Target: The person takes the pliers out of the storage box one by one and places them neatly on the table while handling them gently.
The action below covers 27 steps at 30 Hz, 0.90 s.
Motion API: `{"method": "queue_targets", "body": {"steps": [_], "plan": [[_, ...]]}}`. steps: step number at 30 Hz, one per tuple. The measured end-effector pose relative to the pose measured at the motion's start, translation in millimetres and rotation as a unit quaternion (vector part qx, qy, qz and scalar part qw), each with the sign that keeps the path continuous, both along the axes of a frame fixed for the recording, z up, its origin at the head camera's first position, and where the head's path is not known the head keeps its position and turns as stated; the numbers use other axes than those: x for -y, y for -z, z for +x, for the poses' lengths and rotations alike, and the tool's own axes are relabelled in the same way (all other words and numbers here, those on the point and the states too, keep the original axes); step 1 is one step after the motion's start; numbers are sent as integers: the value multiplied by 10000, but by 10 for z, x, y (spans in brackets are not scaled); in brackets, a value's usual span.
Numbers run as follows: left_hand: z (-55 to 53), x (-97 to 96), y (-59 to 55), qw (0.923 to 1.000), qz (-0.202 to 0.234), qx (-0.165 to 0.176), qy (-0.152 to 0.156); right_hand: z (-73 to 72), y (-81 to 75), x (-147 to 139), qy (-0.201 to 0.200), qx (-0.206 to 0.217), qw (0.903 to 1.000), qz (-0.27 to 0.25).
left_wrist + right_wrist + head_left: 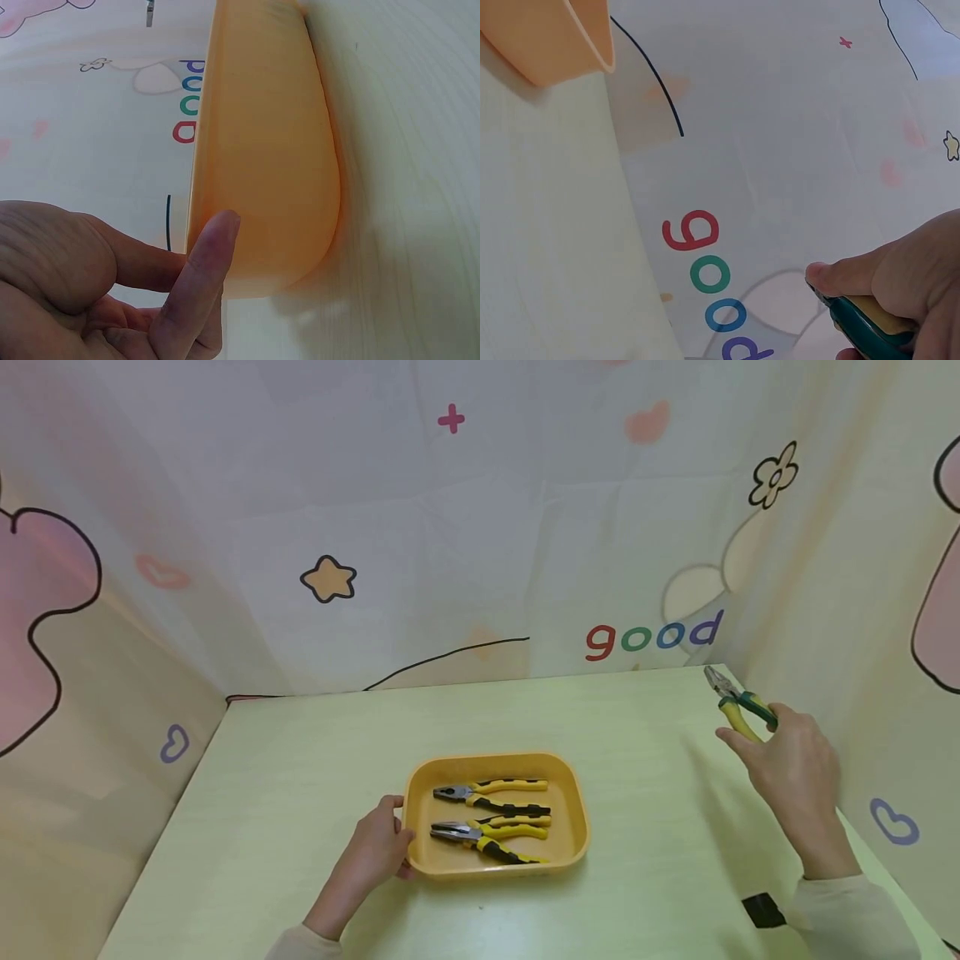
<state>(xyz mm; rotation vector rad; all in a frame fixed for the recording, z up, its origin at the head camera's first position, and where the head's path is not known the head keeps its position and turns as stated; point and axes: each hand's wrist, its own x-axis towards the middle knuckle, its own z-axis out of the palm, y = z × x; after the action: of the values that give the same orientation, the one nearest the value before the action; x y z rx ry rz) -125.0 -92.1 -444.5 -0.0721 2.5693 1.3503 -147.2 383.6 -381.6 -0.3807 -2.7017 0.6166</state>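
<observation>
My right hand (797, 764) grips a pair of pliers (738, 700) with green and yellow handles, its metal nose pointing up and left above the table's far right corner. In the right wrist view only the handles (870, 330) show, held between thumb and fingers. At the middle of the table sits a yellow-orange plastic tray (491, 870). My left hand (378, 843) pinches the tray's left end, with a finger against the outer wall (270, 150) in the left wrist view. Inside lie several yellow-and-black pliers, among them one blunt-nosed pair (480, 795) and a slimmer-nosed pair (487, 839) below it.
The pale green table (300, 760) is bounded by a printed cloth backdrop (450, 527) at the back and both sides. A small black patch (763, 910) lies beside my right sleeve (855, 918).
</observation>
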Motion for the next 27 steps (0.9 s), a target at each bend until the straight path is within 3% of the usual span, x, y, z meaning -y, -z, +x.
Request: {"method": "queue_targets", "body": {"steps": [13,27], "plan": [[4,4,-2,10000,19,19,-53,22,-5,-188,315,138,9994,-45],[1,-10,-2,9999,90,55,-61,46,31,-335,420,-40,9991,-57]]}}
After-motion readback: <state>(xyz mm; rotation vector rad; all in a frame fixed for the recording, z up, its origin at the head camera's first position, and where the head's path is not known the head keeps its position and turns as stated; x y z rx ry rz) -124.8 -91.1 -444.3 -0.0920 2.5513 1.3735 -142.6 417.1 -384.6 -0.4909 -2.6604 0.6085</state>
